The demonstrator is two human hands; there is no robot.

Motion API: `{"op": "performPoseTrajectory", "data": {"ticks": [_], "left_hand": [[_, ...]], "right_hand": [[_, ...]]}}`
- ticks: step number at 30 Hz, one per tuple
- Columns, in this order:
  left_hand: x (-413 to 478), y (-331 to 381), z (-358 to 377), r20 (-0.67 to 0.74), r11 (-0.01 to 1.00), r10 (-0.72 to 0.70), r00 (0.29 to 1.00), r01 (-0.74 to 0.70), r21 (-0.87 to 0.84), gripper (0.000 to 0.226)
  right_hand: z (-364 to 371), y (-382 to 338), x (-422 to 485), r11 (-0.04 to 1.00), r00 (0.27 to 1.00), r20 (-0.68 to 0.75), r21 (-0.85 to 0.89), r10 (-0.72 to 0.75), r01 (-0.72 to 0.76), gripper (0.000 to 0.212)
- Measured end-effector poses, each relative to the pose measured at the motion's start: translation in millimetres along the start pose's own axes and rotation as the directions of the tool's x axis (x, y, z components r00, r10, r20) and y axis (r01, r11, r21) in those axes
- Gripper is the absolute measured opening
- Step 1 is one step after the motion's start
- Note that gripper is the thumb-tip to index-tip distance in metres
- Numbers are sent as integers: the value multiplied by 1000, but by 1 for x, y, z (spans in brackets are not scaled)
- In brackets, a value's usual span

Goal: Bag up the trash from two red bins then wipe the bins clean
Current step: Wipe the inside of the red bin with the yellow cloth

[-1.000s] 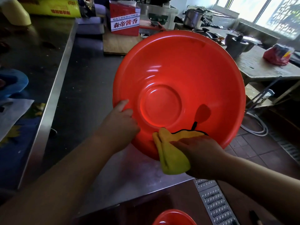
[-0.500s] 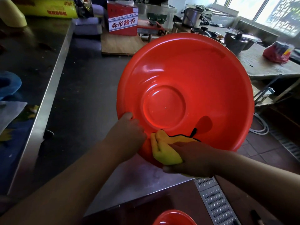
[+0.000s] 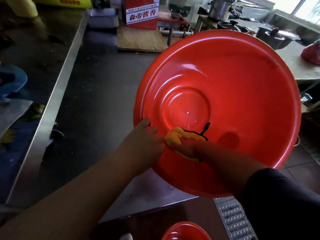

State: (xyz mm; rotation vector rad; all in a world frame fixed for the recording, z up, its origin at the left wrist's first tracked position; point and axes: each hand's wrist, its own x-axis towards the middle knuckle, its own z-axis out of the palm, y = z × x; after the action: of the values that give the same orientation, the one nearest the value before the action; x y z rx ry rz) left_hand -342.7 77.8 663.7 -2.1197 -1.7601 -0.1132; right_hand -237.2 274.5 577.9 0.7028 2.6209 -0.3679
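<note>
Over the near right corner of the grey steel counter [image 3: 97,94], the large round red plastic bin [image 3: 242,84] is tilted up on its side. Its open inside faces me and its right half reaches past the counter's edge. My left grip [image 3: 143,141] holds the bin at the lower left of its rim. The thumb lies on the inner wall and the other fingers go behind the rim, out of sight. Touching it on the right, my right grip [image 3: 187,148] is curled over a yellow cloth with black stitched edging [image 3: 173,136]. It presses the cloth to the inner wall at the near left edge of the bin's flat round bottom. A black loop of the cloth sticks up past my knuckles.

Nearer than the counter and low down, part of a second red plastic bin [image 3: 185,231] shows beside a perforated metal floor grate [image 3: 233,220]. At the far end stand a pale wooden board [image 3: 140,40] and a red box with a white printed label [image 3: 141,13]. Farther right is a steel pot [image 3: 219,8]. A red plastic bag [image 3: 311,52] lies on another surface at the far right.
</note>
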Motion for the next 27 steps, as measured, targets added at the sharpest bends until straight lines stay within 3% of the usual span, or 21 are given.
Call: {"op": "performPoseTrajectory", "data": {"ticks": [2, 4, 7, 8, 11, 13, 15, 19, 24, 26, 27], "left_hand": [[-1, -1, -1, 12, 1000, -17, 1000, 17, 4, 40], [-1, -2, -3, 26, 1000, -29, 999, 29, 5, 36], [2, 0, -4, 46, 999, -45, 998, 45, 3, 34], [3, 0, -4, 50, 999, -47, 998, 47, 6, 33], [3, -1, -5, 58, 999, -47, 997, 46, 12, 33], [2, -3, -5, 67, 999, -40, 997, 40, 9, 33], [1, -4, -5, 82, 999, -41, 996, 40, 15, 34], [1, -2, -4, 93, 999, -29, 995, 27, 25, 35], [1, 0, -4, 74, 1000, -4, 997, 4, 1, 35], [0, 2, -4, 64, 1000, 3, 998, -2, -6, 36], [0, 3, -4, 60, 1000, -1, 998, 2, -9, 36]], "right_hand": [[-5, -6, -2, 1000, 1000, -15, -2, -22, 22, 52], [-8, -10, -2, 1000, 998, 53, 4, -12, 12, 56], [-8, -14, -7, 998, 990, 141, 58, 12, -21, 109], [-13, -18, -16, 998, 982, 187, 57, 30, -42, 115], [-29, -29, -54, 999, 965, 261, 26, 11, -19, 88], [-38, -32, -82, 1000, 954, 297, 17, -30, 26, 82], [-45, -35, -108, 994, 931, 355, -36, -83, 102, 87], [-51, -37, -146, 972, 906, 415, -166, -86, 168, 123], [-34, -32, -122, 993, 910, 414, -111, 14, 35, 120], [-23, -28, -95, 994, 921, 377, -79, 99, -75, 109], [-18, -25, -79, 990, 934, 329, -76, 141, -123, 112]]}}
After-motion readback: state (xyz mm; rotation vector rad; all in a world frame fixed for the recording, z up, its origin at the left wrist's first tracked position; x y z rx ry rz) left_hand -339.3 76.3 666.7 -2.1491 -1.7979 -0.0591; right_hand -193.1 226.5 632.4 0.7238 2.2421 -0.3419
